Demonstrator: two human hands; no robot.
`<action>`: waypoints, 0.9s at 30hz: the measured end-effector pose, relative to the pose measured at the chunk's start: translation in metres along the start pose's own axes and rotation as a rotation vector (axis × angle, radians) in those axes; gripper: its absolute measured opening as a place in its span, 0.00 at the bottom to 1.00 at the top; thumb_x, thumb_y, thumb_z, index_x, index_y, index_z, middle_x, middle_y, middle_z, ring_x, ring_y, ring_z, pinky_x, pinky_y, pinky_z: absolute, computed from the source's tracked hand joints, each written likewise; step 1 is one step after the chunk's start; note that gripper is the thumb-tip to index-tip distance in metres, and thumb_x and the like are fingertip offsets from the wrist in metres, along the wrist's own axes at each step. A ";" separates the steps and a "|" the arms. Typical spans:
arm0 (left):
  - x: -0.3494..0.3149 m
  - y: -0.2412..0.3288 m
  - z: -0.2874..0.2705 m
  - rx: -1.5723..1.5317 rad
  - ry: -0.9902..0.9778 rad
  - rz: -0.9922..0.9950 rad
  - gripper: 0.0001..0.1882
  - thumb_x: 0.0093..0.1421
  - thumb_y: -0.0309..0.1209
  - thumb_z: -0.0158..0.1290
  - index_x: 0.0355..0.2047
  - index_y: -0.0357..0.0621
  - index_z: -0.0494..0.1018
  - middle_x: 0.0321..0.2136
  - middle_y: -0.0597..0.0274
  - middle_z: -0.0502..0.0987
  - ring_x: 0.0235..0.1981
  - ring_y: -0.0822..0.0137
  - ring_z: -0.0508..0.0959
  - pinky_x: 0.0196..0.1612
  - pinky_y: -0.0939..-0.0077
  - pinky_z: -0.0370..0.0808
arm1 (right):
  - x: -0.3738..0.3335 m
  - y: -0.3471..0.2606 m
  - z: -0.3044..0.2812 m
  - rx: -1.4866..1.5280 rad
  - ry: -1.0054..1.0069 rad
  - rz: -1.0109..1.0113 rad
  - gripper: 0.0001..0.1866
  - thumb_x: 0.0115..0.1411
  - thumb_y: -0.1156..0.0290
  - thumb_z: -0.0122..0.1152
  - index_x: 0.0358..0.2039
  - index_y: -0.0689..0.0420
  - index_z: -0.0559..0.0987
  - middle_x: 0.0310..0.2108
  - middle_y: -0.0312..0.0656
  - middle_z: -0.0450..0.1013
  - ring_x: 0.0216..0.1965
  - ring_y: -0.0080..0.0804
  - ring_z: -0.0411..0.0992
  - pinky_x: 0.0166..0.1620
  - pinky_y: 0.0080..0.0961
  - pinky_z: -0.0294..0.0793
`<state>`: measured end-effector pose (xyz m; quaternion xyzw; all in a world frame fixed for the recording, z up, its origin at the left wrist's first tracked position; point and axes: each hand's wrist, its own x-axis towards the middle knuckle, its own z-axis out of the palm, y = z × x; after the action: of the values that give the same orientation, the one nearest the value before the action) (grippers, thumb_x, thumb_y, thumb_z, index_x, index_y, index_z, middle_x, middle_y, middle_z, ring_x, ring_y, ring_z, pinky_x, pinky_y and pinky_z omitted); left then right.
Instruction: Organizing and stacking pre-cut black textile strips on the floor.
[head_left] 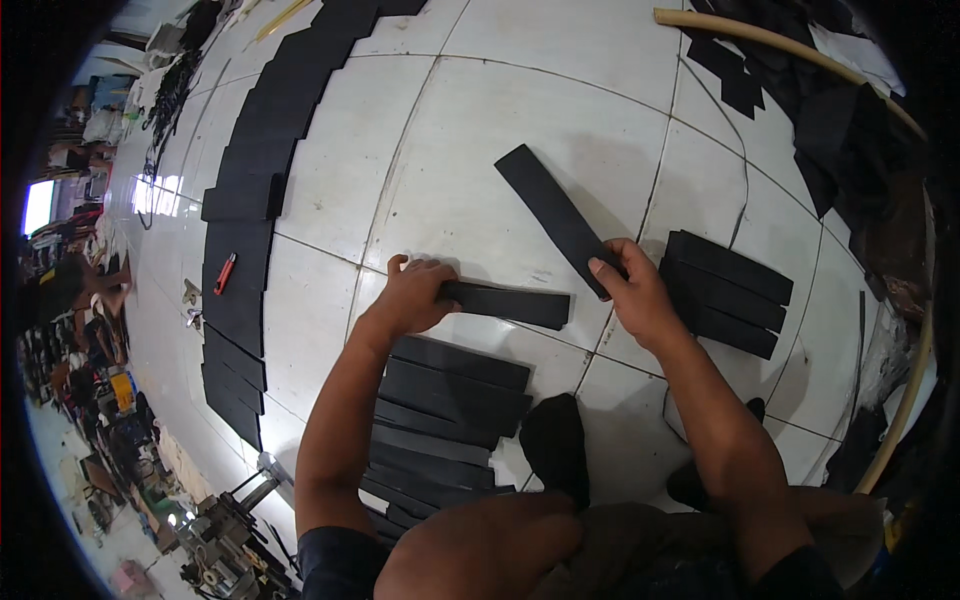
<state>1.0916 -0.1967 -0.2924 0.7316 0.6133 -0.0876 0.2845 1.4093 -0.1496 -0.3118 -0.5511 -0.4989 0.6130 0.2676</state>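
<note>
Pinched between thumb and fingers of my right hand [637,296] is a flat black strip [548,212], raised above the tiled floor and slanting up to the left. My left hand [413,293] grips the left end of another black strip [515,304], which lies crosswise and looks like a small stack. Just below that hand, overlapping black strips [450,400] form a row running toward my body. To the right of my right hand lies a group of similar black strips [728,292], side by side. The material of the strips cannot be made out for certain.
A long overlapping line of black pieces [240,235] curves along the left, with a red-handled tool [226,273] on it. Metal clips [192,305] lie beside it. A machine [215,550] stands lower left. Black scraps [735,75] and a tan pole [770,38] lie upper right. My black-socked foot [556,440] is near.
</note>
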 end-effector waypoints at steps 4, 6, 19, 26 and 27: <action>-0.008 0.003 0.006 -0.024 0.175 0.005 0.27 0.48 0.40 0.64 0.47 0.48 0.71 0.44 0.59 0.75 0.50 0.54 0.72 0.61 0.58 0.54 | 0.005 -0.022 -0.003 0.218 -0.116 0.141 0.17 0.64 0.65 0.58 0.47 0.63 0.71 0.38 0.41 0.73 0.36 0.25 0.69 0.39 0.24 0.70; -0.015 0.007 0.003 -0.089 0.440 0.012 0.35 0.46 0.38 0.66 0.55 0.45 0.67 0.51 0.52 0.70 0.56 0.51 0.68 0.63 0.57 0.55 | 0.004 -0.035 -0.001 0.266 -0.141 0.131 0.17 0.64 0.65 0.58 0.47 0.63 0.71 0.39 0.41 0.72 0.36 0.23 0.69 0.39 0.22 0.70; -0.008 0.037 -0.064 -0.450 0.531 0.311 0.28 0.37 0.25 0.58 0.43 0.41 0.68 0.44 0.51 0.76 0.55 0.50 0.72 0.65 0.54 0.57 | -0.005 -0.131 0.013 0.128 -0.675 -0.053 0.16 0.64 0.68 0.59 0.48 0.62 0.72 0.39 0.34 0.72 0.41 0.20 0.68 0.47 0.20 0.69; -0.020 0.031 -0.060 -0.119 0.259 0.130 0.23 0.39 0.23 0.61 0.39 0.45 0.74 0.29 0.60 0.75 0.36 0.57 0.77 0.42 0.64 0.72 | -0.013 -0.032 0.008 -0.124 -0.478 0.049 0.23 0.60 0.60 0.63 0.49 0.64 0.74 0.40 0.45 0.76 0.41 0.30 0.72 0.46 0.27 0.71; -0.017 0.023 -0.052 -0.032 0.262 0.149 0.23 0.39 0.25 0.63 0.40 0.46 0.74 0.30 0.60 0.75 0.36 0.57 0.77 0.43 0.64 0.72 | -0.014 -0.024 0.014 -0.118 -0.484 0.050 0.23 0.60 0.60 0.63 0.49 0.64 0.74 0.40 0.45 0.76 0.41 0.30 0.72 0.46 0.27 0.71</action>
<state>1.0980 -0.1861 -0.2345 0.7757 0.5905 0.0399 0.2193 1.3940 -0.1575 -0.2861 -0.4152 -0.5696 0.7033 0.0927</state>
